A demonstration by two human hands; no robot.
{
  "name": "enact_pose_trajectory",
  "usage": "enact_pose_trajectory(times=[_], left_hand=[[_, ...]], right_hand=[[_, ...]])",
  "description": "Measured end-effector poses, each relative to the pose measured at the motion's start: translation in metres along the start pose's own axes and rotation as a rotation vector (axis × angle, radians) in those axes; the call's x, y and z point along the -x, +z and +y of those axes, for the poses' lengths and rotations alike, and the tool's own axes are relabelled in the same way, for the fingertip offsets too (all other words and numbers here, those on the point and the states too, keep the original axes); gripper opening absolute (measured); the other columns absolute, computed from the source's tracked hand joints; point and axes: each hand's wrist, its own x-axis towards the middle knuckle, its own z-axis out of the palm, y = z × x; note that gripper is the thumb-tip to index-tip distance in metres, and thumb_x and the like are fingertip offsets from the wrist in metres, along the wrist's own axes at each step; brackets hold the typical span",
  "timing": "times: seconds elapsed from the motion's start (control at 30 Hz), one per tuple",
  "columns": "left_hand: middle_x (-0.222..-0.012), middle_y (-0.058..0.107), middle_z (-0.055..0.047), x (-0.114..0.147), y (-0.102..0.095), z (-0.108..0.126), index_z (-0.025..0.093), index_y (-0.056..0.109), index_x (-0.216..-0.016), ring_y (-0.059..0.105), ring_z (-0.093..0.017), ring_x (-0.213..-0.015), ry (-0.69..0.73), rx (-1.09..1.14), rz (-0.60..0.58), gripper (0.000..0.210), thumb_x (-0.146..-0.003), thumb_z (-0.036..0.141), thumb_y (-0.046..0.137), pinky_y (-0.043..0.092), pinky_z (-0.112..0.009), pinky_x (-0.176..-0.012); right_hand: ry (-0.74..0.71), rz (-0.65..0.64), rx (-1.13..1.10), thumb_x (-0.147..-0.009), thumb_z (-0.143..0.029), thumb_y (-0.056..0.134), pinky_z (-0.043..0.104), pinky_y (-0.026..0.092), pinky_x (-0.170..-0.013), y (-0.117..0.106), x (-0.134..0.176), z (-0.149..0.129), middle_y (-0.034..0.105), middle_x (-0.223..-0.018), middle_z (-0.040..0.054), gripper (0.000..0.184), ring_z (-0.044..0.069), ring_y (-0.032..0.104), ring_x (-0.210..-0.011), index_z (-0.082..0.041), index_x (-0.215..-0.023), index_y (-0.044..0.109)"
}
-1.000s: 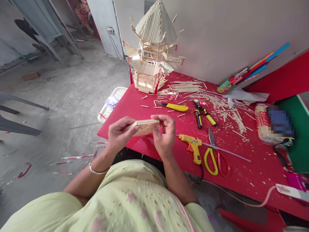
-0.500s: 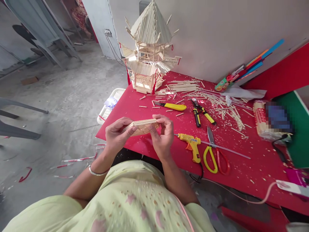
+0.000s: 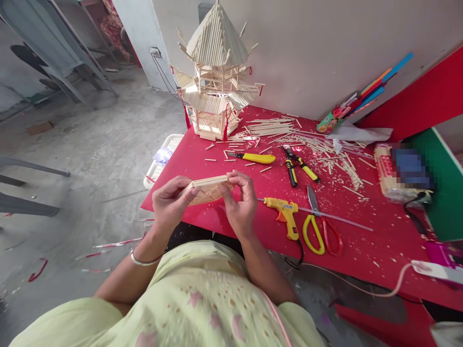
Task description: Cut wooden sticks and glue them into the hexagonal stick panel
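Between my two hands is a small flat frame of pale wooden sticks point(image 3: 207, 192), held tilted above the near edge of the red table point(image 3: 188, 166). My left hand point(image 3: 170, 198) pinches its left end between thumb and fingers. Its right end is gripped by the thumb and fingers of my right hand point(image 3: 239, 200), which hide that corner. A yellow glue gun point(image 3: 285, 212) with a clear glue stick lies just right of my right hand. Beyond it rest scissors point(image 3: 318, 231) with one yellow and one red handle.
A stick pagoda model point(image 3: 217, 72) stands at the back left of the table. Behind my hands lie a yellow utility knife point(image 3: 258, 158), pliers point(image 3: 298, 166) and many loose sticks point(image 3: 271, 126). A pen holder point(image 3: 327, 122) stands by the wall; a white tray point(image 3: 154, 173) sits left of the table.
The view has shifted slightly, so the table and its things sit a little further left. Both hands keep hold of the stick frame, which is tilted a little differently.
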Motion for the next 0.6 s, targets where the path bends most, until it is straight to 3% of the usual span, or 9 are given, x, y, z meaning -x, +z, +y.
enact_pose_trajectory(times=[0.13,0.27,0.37,0.47,0.6], left_hand=[[-0.077,0.069,-0.003,-0.001,-0.003,-0.002,0.022,0.083,-0.081,0.058,-0.014,-0.071,-0.019,0.025,0.042,0.015,-0.075,0.031,0.093,0.046,-0.026,-0.063],[-0.076,0.069,-0.001,-0.004,-0.006,-0.003,0.022,0.083,-0.081,0.058,-0.013,-0.070,-0.037,0.063,0.065,0.014,-0.075,0.030,0.093,0.046,-0.024,-0.063],[-0.075,0.068,-0.001,-0.006,-0.007,-0.002,0.022,0.082,-0.080,0.058,-0.012,-0.070,-0.051,0.057,0.070,0.015,-0.076,0.033,0.092,0.046,-0.023,-0.064],[-0.074,0.068,-0.002,-0.006,-0.006,-0.001,0.021,0.081,-0.078,0.058,-0.013,-0.070,-0.066,0.008,0.067,0.022,-0.075,0.039,0.092,0.047,-0.024,-0.063],[-0.074,0.067,-0.002,-0.004,-0.004,-0.002,0.021,0.080,-0.077,0.058,-0.014,-0.070,-0.064,-0.013,0.044,0.025,-0.074,0.043,0.092,0.048,-0.026,-0.064]], right_hand=[[0.013,0.040,0.040,-0.099,-0.031,0.072,0.043,0.052,-0.108,-0.005,-0.001,0.002,0.073,-0.112,0.0047,0.008,0.021,0.067,-0.119,-0.026,-0.098,0.066],[0.052,0.060,0.001,-0.097,-0.038,0.074,0.042,0.053,-0.104,-0.011,-0.002,0.002,0.073,-0.104,0.0036,0.027,0.022,0.069,-0.114,-0.025,-0.081,0.057],[0.057,0.014,-0.013,-0.093,-0.043,0.078,0.043,0.053,-0.107,-0.010,-0.002,0.000,0.073,-0.117,0.0064,0.024,0.023,0.068,-0.118,-0.025,-0.102,0.064],[0.098,-0.048,-0.039,-0.091,-0.045,0.082,0.043,0.053,-0.111,-0.004,-0.002,-0.002,0.072,-0.128,0.0082,0.048,0.023,0.068,-0.122,-0.027,-0.130,0.061],[0.161,-0.059,-0.069,-0.093,-0.046,0.078,0.039,0.055,-0.107,0.002,-0.004,-0.004,0.074,-0.119,0.0054,0.041,0.021,0.070,-0.114,-0.027,-0.127,0.064]])
